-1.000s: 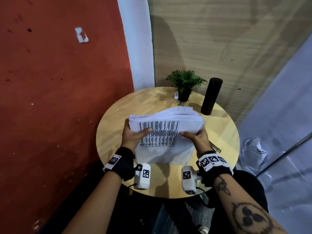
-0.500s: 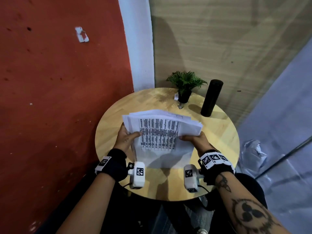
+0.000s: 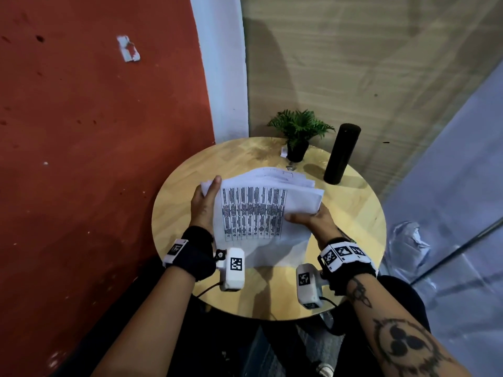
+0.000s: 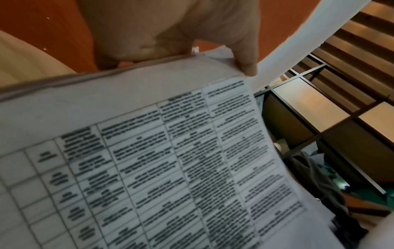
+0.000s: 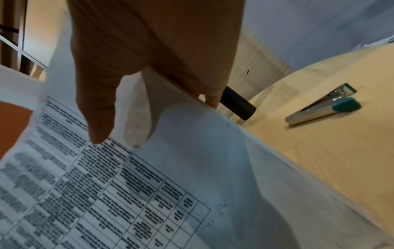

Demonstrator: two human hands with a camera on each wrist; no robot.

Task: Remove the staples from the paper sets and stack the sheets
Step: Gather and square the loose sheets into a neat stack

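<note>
A thick bundle of white sheets [image 3: 261,210] with a printed table on top stands tilted on its lower edge on the round wooden table [image 3: 353,221]. My left hand [image 3: 204,204] grips the bundle's left edge, thumb up along the top corner [image 4: 245,64]. My right hand [image 3: 310,217] pinches the right edge, thumb [image 5: 95,118] on the printed face [image 5: 106,193] and fingers behind. The upper sheets [image 3: 288,178] fan loosely backward. A silver staple remover with teal tips [image 5: 324,107] lies on the table to the right of the paper, hidden in the head view.
A small potted plant [image 3: 299,137] and a tall black cylinder [image 3: 341,153] stand at the table's far edge. A small metal bit [image 3: 290,167] lies near the pot. A red wall is at left, a glass panel at right.
The bundle has been tilted and shifted; my left hand slid up from the lower left edge to the top left corner. My right hand has kept its hold on the right edge.
</note>
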